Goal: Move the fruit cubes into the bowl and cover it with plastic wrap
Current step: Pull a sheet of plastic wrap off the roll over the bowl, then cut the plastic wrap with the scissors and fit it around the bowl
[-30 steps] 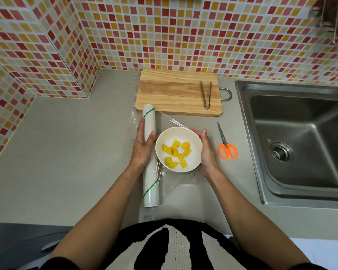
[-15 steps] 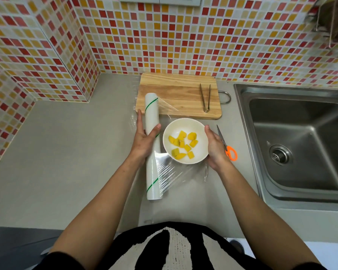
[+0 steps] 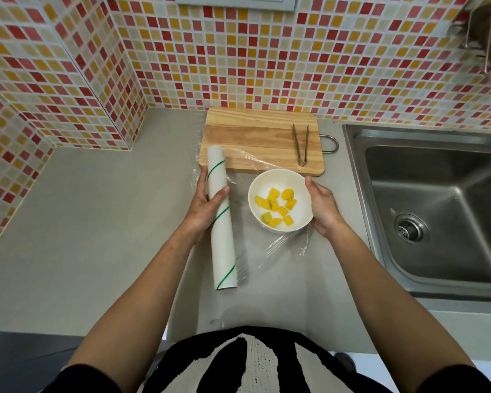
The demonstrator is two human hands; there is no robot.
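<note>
A white bowl point(image 3: 302, 222) holds several yellow fruit cubes point(image 3: 277, 205) and stands on a sheet of clear plastic wrap point(image 3: 287, 245) spread on the counter. My right hand point(image 3: 322, 208) cups the bowl's right side, thumb at the rim. Left of the bowl lies the white roll of plastic wrap point(image 3: 221, 219) with a green spiral line. My left hand point(image 3: 207, 202) grips the roll near its far end, thumb over the top. The film stretches from the roll under the bowl.
A wooden cutting board point(image 3: 253, 137) lies behind the bowl with metal tongs point(image 3: 301, 146) on its right part. A steel sink point(image 3: 437, 205) is set into the counter on the right. Tiled walls close the back and left.
The bowl has slid to the right, away from the roll, with my right hand on it. More film shows between roll and bowl. The scissors are hidden now.
</note>
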